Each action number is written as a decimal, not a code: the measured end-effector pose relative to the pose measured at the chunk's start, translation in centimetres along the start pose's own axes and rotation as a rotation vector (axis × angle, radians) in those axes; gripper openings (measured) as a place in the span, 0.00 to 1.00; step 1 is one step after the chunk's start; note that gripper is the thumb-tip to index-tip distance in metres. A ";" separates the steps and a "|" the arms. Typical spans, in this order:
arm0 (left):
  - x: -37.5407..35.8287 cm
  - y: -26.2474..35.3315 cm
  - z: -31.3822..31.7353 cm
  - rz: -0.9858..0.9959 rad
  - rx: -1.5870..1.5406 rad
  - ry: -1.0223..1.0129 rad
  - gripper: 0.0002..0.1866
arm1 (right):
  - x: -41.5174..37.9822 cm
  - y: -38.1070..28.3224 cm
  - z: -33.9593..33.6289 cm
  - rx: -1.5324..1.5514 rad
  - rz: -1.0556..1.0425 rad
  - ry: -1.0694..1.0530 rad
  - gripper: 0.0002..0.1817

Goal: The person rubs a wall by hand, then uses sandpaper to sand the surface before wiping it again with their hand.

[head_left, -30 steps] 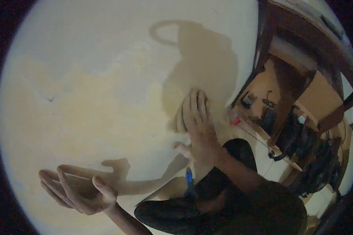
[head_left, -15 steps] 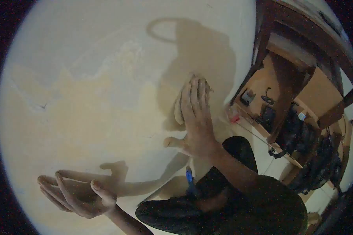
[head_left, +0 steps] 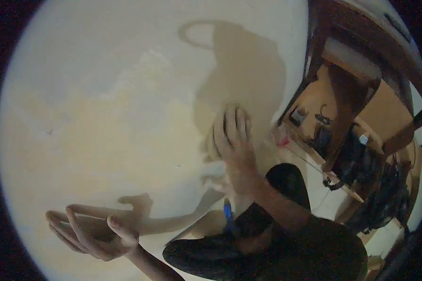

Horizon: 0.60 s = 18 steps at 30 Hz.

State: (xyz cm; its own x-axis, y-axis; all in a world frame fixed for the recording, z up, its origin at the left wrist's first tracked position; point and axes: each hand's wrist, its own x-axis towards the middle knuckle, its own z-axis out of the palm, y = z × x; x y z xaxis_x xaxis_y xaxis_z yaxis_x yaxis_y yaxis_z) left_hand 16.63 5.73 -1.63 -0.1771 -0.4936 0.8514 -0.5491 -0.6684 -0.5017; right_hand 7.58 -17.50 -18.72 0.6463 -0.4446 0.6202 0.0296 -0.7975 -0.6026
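Note:
My right hand (head_left: 237,140) lies against the pale, patchy wall (head_left: 103,136), its fingers together over a tan pad (head_left: 212,145) with a rounded edge. Most of this pad is hidden under the palm and fingers, so its exact kind cannot be made out. The thumb sticks out to the left and is smeared by motion. At the lower left my left hand (head_left: 96,234) is held with palm up and fingers apart, holding nothing. Shadows of the head and arms fall on the wall.
A slim blue object (head_left: 228,210) stands by my bent, dark-clothed leg (head_left: 197,255). To the right, an opened cardboard box (head_left: 384,117) and dark bags or cables (head_left: 361,159) sit in and around wooden furniture (head_left: 351,23). A small red item (head_left: 283,140) is near the wall's edge.
My right hand has slid a little way down the wall with the pad, its thumb now blurred. The left hand has hardly moved.

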 end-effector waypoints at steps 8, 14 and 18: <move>-0.4 0.3 0.2 -0.016 -0.013 0.028 0.31 | -1.4 -0.5 0.2 0.082 0.037 -0.067 0.72; 0.2 0.1 -0.2 0.038 -0.021 0.016 0.31 | 0.7 -0.6 -0.6 0.090 0.052 0.040 0.72; -0.2 0.0 -0.3 0.028 0.027 0.018 0.30 | -1.1 -1.0 0.3 0.078 0.052 -0.028 0.73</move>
State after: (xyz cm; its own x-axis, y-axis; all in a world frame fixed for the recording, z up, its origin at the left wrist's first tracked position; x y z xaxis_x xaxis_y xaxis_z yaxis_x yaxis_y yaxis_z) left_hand 16.45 6.03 -1.77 -0.2066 -0.5024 0.8396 -0.5214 -0.6696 -0.5290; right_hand 7.05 -16.11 -18.99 0.6694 -0.4724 0.5734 0.0540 -0.7388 -0.6718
